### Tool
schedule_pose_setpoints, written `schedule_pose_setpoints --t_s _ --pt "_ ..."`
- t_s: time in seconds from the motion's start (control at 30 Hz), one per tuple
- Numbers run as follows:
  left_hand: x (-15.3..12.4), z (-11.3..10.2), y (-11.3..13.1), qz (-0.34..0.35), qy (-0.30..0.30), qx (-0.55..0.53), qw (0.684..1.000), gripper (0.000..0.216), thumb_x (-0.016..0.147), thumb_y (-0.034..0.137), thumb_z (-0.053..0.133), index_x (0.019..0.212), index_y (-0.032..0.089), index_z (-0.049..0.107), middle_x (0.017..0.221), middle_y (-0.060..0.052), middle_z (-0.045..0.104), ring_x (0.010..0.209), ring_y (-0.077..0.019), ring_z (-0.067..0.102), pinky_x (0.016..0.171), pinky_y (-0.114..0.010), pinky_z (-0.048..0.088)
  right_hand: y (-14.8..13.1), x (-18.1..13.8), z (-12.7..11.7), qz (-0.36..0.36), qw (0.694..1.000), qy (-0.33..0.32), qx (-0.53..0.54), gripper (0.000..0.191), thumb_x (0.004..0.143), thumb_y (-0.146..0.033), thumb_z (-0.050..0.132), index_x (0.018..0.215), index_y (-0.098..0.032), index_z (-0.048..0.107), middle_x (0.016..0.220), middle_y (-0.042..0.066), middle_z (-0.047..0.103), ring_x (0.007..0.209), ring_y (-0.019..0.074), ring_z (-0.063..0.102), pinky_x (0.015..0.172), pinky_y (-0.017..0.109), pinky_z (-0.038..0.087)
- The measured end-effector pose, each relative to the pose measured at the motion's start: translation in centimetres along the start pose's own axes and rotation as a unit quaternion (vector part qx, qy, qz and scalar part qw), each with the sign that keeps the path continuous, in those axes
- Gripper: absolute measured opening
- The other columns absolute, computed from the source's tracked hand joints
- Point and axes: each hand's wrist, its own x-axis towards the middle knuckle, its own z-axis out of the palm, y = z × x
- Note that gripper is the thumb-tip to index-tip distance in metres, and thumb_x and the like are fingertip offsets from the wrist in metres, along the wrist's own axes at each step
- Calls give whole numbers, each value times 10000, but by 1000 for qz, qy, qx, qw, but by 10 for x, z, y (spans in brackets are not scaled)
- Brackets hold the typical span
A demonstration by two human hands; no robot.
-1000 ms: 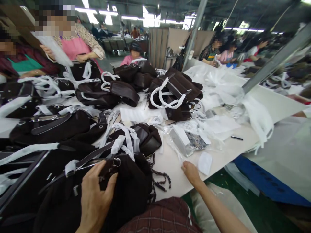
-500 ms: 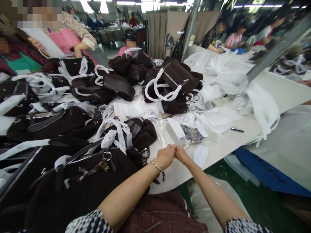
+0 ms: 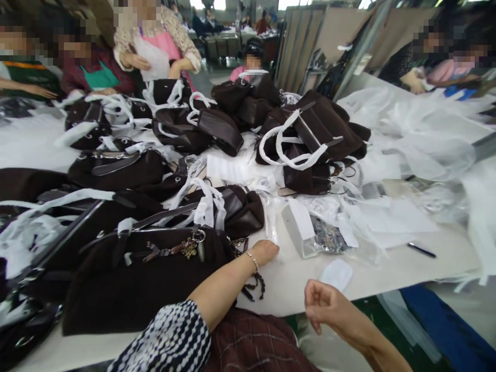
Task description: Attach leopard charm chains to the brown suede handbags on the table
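My left hand [image 3: 265, 252], with a bracelet at the wrist, is closed on the table beside a strip of clear plastic [image 3: 271, 222]; what its fingers hold, if anything, is hidden. My right hand [image 3: 323, 305] hovers at the table's front edge, fingers loosely curled and apart, with nothing visible in it. Close to it lies a white oval piece [image 3: 336, 274]. Left of my arm is a dark brown handbag [image 3: 155, 279] with a beaded charm [image 3: 174, 250] hanging from its ring. A small white box [image 3: 296, 230] stands by a clear bag of dark chain-like pieces [image 3: 329, 235].
More brown handbags [image 3: 321, 121] with white-wrapped handles are piled across the table. White sheets of wrapping [image 3: 418, 124] spread at the right, and a black pen [image 3: 421, 250] lies near the right front. Several people work behind the table.
My hands, together half a second ago, are now apart. My right hand has drawn back toward me and right; my left hand stays by the clear plastic. The view has turned left.
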Motion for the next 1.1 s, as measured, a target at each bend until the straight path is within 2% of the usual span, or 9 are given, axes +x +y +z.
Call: schedule_pose_setpoints --t_s 0.1,0.23,0.3,0.4,0.5,0.67,0.87,0.97,1.1 --pt "-9 -20 13 -14 49 -44 998 346 892 67 394 1138 123 632 1140 -207 668 1060 -304 640 901 -482 520 -20 -13 10 -11 998 46 -41 331 691 -396 807 750 -183 559 595 -42 544 537 106 512 533 236 419" --pt "-58 -61 41 44 44 -174 983 491 859 90 501 1325 238 542 1147 -74 677 956 -174 671 835 -294 543 -30 1 22 -119 970 185 -100 320 743 -439 768 729 -188 571 602 -23 568 583 128 551 585 251 452" --pt "-100 -82 52 127 -19 -400 907 532 891 207 547 1412 263 457 939 -43 692 802 -152 675 715 -268 546 -32 14 34 -161 959 204 -115 316 740 -444 771 722 -191 581 622 -12 584 601 139 564 593 257 467" --pt "-168 -100 59 157 44 -603 781 423 928 450 530 1250 182 589 838 -56 654 758 -151 648 685 -267 524 -33 30 68 -177 963 173 -109 311 736 -438 773 713 -195 581 630 -14 586 592 139 569 575 252 473" --pt "-224 -97 51 74 172 -638 747 441 921 545 503 879 124 627 740 -43 618 652 -109 592 653 -235 489 -40 36 108 -148 976 81 -135 288 746 -422 764 712 -191 597 629 -14 584 586 135 565 555 244 472" --pt "-270 -69 28 -69 290 -670 680 369 912 513 529 794 163 532 592 62 450 468 -49 389 446 -169 307 -68 42 160 -178 944 58 -272 191 785 -381 726 801 -194 691 679 5 633 601 134 576 555 238 469" --pt "-274 -47 20 -43 252 -732 631 336 869 472 571 734 170 513 553 84 381 404 -39 305 380 -186 200 -87 47 225 -374 852 12 -366 112 863 -285 667 902 -244 764 893 38 720 822 157 663 747 244 518" --pt "-275 -44 15 -38 220 -766 603 286 823 404 619 702 163 523 533 84 372 398 -39 307 378 -190 173 -85 47 241 -378 851 -2 -364 148 899 -261 620 928 -239 764 905 44 726 853 156 673 767 240 526" --pt "-278 -44 0 -11 137 -853 503 250 732 317 721 735 151 535 533 94 379 398 -15 258 400 -180 115 -82 47 241 -334 870 -16 -361 177 898 -253 615 999 -264 760 1041 55 731 987 174 672 877 264 529"
